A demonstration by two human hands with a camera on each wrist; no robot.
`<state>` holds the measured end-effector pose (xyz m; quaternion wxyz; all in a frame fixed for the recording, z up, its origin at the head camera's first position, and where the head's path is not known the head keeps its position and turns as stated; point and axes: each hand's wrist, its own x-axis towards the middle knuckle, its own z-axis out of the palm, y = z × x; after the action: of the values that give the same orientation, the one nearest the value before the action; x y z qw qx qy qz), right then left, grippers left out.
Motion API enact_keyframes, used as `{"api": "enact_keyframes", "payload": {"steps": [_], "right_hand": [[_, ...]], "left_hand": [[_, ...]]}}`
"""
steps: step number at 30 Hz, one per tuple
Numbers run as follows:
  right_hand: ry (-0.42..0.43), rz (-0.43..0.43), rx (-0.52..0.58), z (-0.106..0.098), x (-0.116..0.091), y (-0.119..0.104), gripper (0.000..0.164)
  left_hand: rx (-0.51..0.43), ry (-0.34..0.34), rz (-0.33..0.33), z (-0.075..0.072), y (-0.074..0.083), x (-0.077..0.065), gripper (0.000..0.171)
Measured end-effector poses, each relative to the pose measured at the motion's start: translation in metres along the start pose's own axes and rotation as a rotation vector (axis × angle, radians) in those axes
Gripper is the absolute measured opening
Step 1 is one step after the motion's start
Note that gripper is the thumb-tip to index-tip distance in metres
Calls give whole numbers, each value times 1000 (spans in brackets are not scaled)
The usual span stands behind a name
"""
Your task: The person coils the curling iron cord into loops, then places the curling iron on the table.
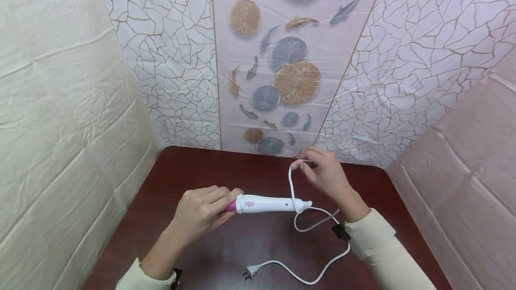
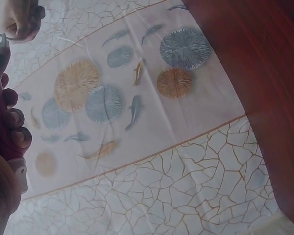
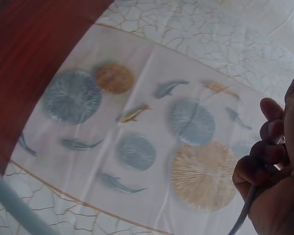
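Observation:
My left hand [image 1: 203,207] grips the pink end of a white-and-pink hair straightener [image 1: 266,203], held level above the table with its white handle pointing right. Most of the pink part is hidden inside the fingers, though some of it shows in the left wrist view. Up and to the right of the handle, my right hand [image 1: 328,176] pinches the white power cord [image 1: 290,182]. From those fingers the cord drops across the handle's tail and loops below it. Its two-pin plug [image 1: 251,272] lies toward the front. In the right wrist view, the curled fingers [image 3: 255,171] hold the cord.
A dark red-brown table [image 1: 193,169] lies under both hands. Behind it hangs a patterned cloth [image 1: 266,57] with fish and round motifs, and pale cloth walls [image 1: 60,124] flank both sides. A black strap [image 1: 341,232] sits at the right wrist beside the cord.

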<state>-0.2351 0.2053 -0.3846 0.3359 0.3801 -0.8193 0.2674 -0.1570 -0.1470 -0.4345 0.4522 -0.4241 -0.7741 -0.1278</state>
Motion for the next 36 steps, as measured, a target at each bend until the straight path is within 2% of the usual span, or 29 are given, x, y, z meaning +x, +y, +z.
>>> {"api": "enact_keyframes", "payload": {"steps": [6,15,20,27,31,34,36], "right_hand": [[-22,-41,1,10,-8,6,17],[-90,-67,-185,22,-37,-3,26],[-98,-99,-224,27,-50,-9,32],[-76,-126,-265,28,-66,-16,22],[-80,-202,-262,30,-73,-25,15],[-64,-293,-267,31,-76,-33,23],[-53,-347,-270,29,-76,-39,30]], "left_hand": [[-4,7,-20,-5,-1,3,38],[4,61,-46,-13,-9,9,36],[15,50,-58,-15,-14,9,38],[38,18,-83,-18,-17,11,42],[57,-6,-99,-18,-19,12,45],[63,-31,-110,-17,-21,13,44],[56,-45,-119,-15,-22,13,34]]}}
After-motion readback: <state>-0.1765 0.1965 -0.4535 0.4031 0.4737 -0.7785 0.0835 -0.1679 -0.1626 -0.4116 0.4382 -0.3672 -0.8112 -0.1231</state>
